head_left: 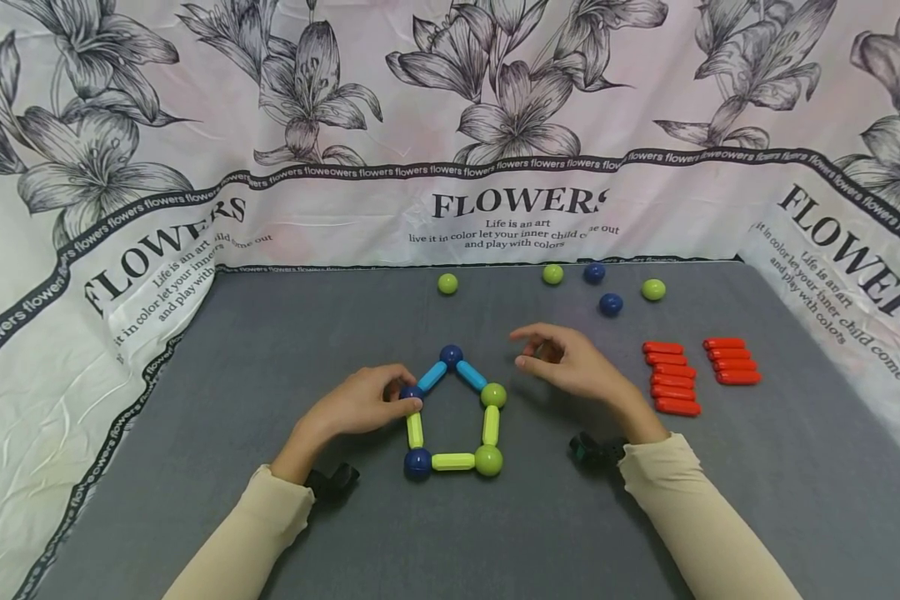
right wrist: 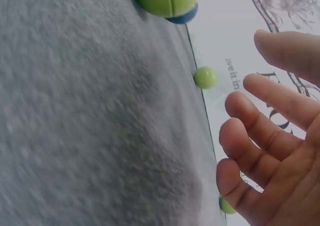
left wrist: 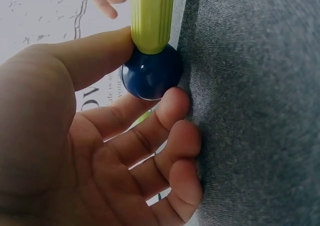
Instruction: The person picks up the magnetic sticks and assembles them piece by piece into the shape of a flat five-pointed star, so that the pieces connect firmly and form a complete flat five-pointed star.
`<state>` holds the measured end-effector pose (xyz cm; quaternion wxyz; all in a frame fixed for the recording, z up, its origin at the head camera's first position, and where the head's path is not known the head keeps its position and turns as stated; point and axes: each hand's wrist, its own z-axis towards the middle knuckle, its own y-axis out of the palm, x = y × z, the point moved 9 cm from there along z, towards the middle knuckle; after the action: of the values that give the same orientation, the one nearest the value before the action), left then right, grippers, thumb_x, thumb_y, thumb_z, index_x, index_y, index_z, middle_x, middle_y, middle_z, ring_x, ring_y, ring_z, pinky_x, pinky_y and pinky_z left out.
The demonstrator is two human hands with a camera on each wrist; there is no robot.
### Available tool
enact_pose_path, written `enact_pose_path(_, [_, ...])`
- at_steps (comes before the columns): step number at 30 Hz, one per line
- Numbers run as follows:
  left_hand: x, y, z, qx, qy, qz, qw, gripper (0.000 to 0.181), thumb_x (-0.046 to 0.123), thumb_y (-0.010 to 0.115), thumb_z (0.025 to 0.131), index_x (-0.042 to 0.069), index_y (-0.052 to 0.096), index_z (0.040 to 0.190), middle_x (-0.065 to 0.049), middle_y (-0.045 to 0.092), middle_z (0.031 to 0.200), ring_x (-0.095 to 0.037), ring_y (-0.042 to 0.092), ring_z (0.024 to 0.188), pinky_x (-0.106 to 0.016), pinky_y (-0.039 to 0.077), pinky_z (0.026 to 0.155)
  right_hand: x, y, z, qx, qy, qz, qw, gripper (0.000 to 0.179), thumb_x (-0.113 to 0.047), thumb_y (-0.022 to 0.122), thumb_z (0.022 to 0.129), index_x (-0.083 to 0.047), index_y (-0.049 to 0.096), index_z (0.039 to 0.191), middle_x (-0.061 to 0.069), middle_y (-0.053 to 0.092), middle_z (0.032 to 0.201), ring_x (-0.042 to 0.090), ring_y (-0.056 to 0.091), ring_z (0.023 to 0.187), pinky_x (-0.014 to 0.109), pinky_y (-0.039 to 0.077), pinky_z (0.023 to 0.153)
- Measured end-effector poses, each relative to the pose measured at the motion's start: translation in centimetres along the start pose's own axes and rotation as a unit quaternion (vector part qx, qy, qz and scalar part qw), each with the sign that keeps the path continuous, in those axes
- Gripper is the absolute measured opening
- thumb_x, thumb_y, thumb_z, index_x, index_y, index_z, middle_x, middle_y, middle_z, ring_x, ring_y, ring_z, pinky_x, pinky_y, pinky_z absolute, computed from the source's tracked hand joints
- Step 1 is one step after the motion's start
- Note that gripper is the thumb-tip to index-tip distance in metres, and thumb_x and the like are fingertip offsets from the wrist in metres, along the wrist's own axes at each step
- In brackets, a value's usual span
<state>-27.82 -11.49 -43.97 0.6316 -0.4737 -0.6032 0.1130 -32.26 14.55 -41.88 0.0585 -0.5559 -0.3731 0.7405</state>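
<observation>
A house-shaped frame of balls and rods lies on the grey table. Its peak is a blue ball (head_left: 452, 357), joined by two light blue rods (head_left: 471, 375) to the upper corners. Yellow-green rods (head_left: 453, 462) form the sides and bottom, meeting a blue ball (head_left: 417, 463) at lower left and a green ball (head_left: 488, 460) at lower right. Between thumb and fingers, my left hand (head_left: 371, 400) pinches the upper-left blue ball (left wrist: 152, 74). My right hand (head_left: 570, 362) hovers right of the upper-right green ball (head_left: 493, 395), fingers loosely bent, holding nothing.
Red rods (head_left: 673, 392) lie in two stacked groups at the right. Toward the back edge sit loose green balls (head_left: 447, 284) and two loose blue balls (head_left: 611, 305). A flower-print cloth (head_left: 330, 217) hangs behind and at both sides.
</observation>
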Motion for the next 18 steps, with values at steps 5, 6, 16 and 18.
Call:
enact_pose_path(5, [-0.1,0.1,0.1,0.0,0.0,0.005,1.0,0.035,0.033,0.067,0.099,0.01,0.066,0.126,-0.001,0.054,0.081,-0.013,0.048,0.063,-0.029,0.038,0.06,0.3,-1.9,-0.4,0.035,0.011,-0.024,0.999,0.04,-0.022,0.071,0.097,-0.01,0.065,0.134,0.008,0.069,0.105,0.02,0.06,0.081,0.033,0.049,0.072])
enact_pose_path(6, [-0.1,0.1,0.1,0.0,0.0,0.005,1.0,0.035,0.032,0.067,0.099,0.01,0.065,0.126,-0.001,0.054,0.081,-0.013,0.048,0.063,-0.029,0.038,0.06,0.3,-2.5,-0.5,0.042,0.016,-0.03,0.9985,0.04,-0.023,0.071,0.097,-0.011,0.065,0.134,0.008,0.069,0.105,0.02,0.06,0.083,0.033,0.05,0.073])
enact_pose_path(16, [-0.2,-0.1,0.1,0.0,-0.008,0.004,1.0,0.033,0.03,0.065,0.1,0.009,0.065,0.125,-0.003,0.056,0.085,-0.015,0.049,0.067,-0.031,0.039,0.061,1.5,-7.4,-4.4,0.11,0.026,-0.075,0.9908,0.038,-0.025,0.073,0.095,-0.018,0.067,0.132,0.01,0.068,0.117,0.017,0.057,0.097,0.029,0.045,0.081])
enact_pose_path(18, [-0.2,-0.1,0.1,-0.001,-0.009,0.005,1.0,0.033,0.03,0.066,0.1,0.009,0.065,0.125,-0.003,0.057,0.086,-0.015,0.05,0.067,-0.031,0.04,0.062,2.0,-8.1,-6.0,0.117,0.022,-0.088,0.989,0.038,-0.023,0.075,0.094,-0.016,0.068,0.13,0.01,0.067,0.116,0.017,0.055,0.096,0.027,0.043,0.079])
